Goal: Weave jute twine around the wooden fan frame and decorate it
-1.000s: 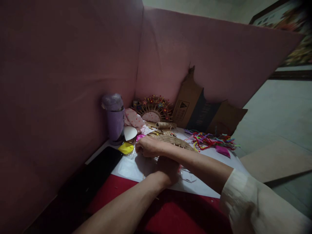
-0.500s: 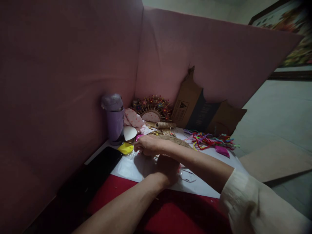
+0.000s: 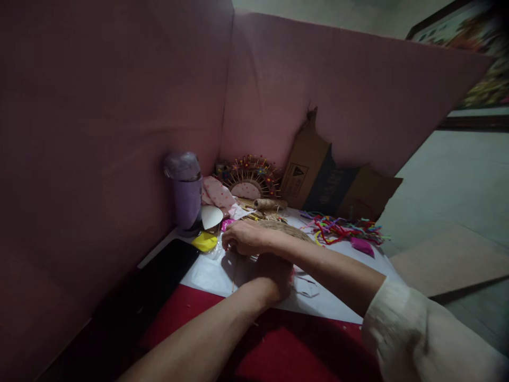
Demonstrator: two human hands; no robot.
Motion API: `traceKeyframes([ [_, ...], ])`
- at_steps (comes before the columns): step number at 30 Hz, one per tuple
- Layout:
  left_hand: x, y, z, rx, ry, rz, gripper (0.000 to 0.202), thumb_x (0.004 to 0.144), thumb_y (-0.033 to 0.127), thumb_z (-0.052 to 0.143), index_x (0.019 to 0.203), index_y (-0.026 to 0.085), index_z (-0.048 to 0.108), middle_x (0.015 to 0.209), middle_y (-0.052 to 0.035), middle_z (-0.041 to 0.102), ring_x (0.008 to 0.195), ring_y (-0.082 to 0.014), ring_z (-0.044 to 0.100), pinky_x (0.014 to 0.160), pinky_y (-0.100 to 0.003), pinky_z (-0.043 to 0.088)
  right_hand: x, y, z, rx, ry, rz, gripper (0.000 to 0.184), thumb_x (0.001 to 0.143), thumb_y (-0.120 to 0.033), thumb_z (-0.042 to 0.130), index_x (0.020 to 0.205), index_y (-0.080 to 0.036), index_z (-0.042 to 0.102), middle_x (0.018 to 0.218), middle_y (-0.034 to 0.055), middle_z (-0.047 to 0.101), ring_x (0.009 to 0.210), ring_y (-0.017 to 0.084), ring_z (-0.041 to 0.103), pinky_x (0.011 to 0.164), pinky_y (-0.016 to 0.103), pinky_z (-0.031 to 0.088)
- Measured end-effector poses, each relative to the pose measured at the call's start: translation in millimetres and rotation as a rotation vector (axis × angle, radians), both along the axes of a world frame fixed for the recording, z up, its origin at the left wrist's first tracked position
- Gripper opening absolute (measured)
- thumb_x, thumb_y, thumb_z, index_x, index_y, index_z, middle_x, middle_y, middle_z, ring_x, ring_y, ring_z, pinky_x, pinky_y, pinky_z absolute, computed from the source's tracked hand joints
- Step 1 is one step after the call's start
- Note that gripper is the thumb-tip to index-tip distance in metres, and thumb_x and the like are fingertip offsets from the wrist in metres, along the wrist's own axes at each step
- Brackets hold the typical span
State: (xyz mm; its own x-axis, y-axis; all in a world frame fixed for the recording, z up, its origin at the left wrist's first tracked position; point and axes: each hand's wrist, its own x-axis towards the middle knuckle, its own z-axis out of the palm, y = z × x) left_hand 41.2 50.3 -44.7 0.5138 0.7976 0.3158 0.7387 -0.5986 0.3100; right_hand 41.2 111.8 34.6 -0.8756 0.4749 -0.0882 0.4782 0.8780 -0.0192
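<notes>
My right hand (image 3: 246,237) reaches across to the left with its fingers curled, pinching a thin strand of twine (image 3: 234,270) that hangs down over the white sheet (image 3: 207,276). My left hand (image 3: 274,276) lies below it, back toward the camera, fingers hidden under my right wrist. Both hands rest against a woven straw piece (image 3: 290,231) on the sheet. A spool of jute twine (image 3: 270,204) lies just behind it.
A purple lidded cup (image 3: 186,192) stands at the left by the pink partition (image 3: 119,132). A black phone (image 3: 167,265), yellow (image 3: 205,242) and white (image 3: 211,216) paper shapes, a stick-and-bead fan craft (image 3: 250,179), coloured pipe cleaners (image 3: 342,229) and a cardboard box (image 3: 318,180) surround the hands.
My right hand has shifted slightly and a thin strand now hangs below it over the white sheet. My left hand has stayed put.
</notes>
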Motion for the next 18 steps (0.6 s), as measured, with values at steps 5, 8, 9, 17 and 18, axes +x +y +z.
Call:
traceKeyframes([
  [5, 0, -2, 3.1, 0.01, -0.02, 0.01, 0.034, 0.066, 0.012, 0.052, 0.099, 0.012, 0.062, 0.102, -0.0143, 0.064, 0.092, -0.0289, 0.058, 0.083, -0.038, 0.042, -2, -3, 2.8, -0.008, 0.026, 0.016, 0.033, 0.071, -0.007, 0.046, 0.091, -0.021, 0.068, 0.087, 0.002, 0.068, 0.075, 0.015, 0.058, 0.058, 0.023, 0.035],
  [8, 0, -2, 3.0, 0.016, -0.044, 0.03, 0.028, 0.066, 0.011, 0.052, 0.093, 0.014, 0.063, 0.095, -0.0128, 0.066, 0.085, -0.0273, 0.059, 0.079, -0.037, 0.043, -3, -2, 1.8, -0.034, -0.007, 0.033, 0.028, 0.069, -0.006, 0.049, 0.082, -0.02, 0.069, 0.084, 0.0018, 0.068, 0.074, 0.015, 0.058, 0.057, 0.023, 0.035],
  [9, 1, -3, 3.1, 0.021, -0.053, 0.036, 0.027, 0.066, 0.011, 0.052, 0.09, 0.015, 0.062, 0.09, -0.0122, 0.066, 0.082, -0.0269, 0.059, 0.078, -0.037, 0.043, -2, -1, 1.8, -0.035, 0.009, 0.03, 0.027, 0.069, -0.006, 0.05, 0.082, -0.02, 0.069, 0.084, 0.0021, 0.068, 0.074, 0.016, 0.058, 0.057, 0.023, 0.036],
  [17, -6, -7, 12.1, 0.091, -0.211, 0.114, 0.032, 0.06, 0.009, 0.055, 0.091, 0.016, 0.057, 0.082, -0.011, 0.062, 0.081, -0.0283, 0.056, 0.077, -0.041, 0.041, 40, 4, 21.7, -0.049, 0.673, -0.2, 0.015, 0.08, -0.013, 0.05, 0.087, -0.017, 0.063, 0.076, 0.0022, 0.065, 0.067, 0.012, 0.056, 0.06, 0.022, 0.037],
  [18, -7, -7, 13.8, 0.097, -0.248, 0.138, 0.032, 0.063, 0.009, 0.054, 0.093, 0.016, 0.056, 0.085, -0.011, 0.062, 0.083, -0.0275, 0.055, 0.077, -0.04, 0.041, 49, 1, 25.4, -0.075, 0.751, -0.246, 0.012, 0.082, -0.016, 0.049, 0.085, -0.016, 0.061, 0.071, 0.0012, 0.063, 0.064, 0.011, 0.055, 0.059, 0.022, 0.037],
])
